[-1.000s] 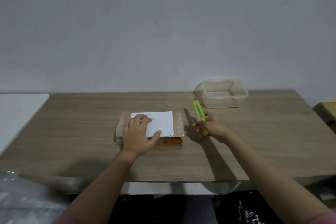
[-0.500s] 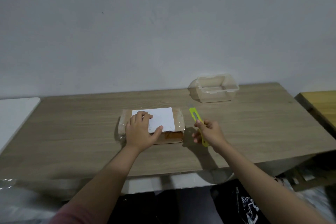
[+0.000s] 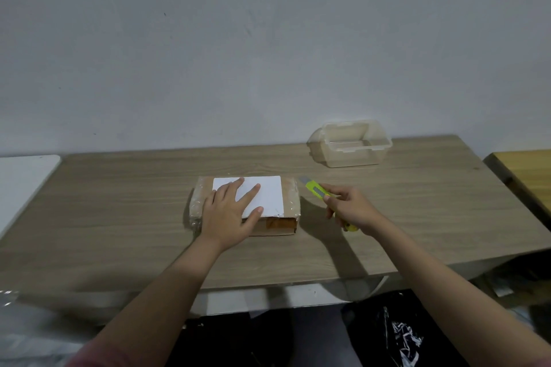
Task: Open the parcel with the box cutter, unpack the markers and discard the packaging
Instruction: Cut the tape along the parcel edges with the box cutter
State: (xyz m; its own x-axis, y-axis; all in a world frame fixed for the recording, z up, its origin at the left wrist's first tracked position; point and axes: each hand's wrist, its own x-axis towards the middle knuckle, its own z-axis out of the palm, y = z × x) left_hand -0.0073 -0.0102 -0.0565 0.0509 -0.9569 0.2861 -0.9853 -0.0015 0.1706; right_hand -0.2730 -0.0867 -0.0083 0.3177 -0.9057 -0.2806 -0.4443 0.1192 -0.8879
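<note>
A brown cardboard parcel [image 3: 290,202] wrapped in clear tape, with a white label on top, lies in the middle of the wooden table [image 3: 119,211]. My left hand [image 3: 228,213] rests flat on its left half, fingers spread over the label. My right hand [image 3: 351,208] grips a yellow-green box cutter [image 3: 316,190] just right of the parcel. The short blade is out and points at the parcel's far right corner, close to it. No markers are visible.
A clear plastic container [image 3: 351,143] stands open at the back right of the table. A white surface [image 3: 21,182] adjoins on the left, a yellow wooden table [image 3: 524,173] on the right. A black bag [image 3: 396,334] lies on the floor below the table's front edge.
My right hand has lowered the cutter from upright and swung its tip toward the parcel's right far corner. My left hand has stayed on the parcel, its fingers now spread flatter.
</note>
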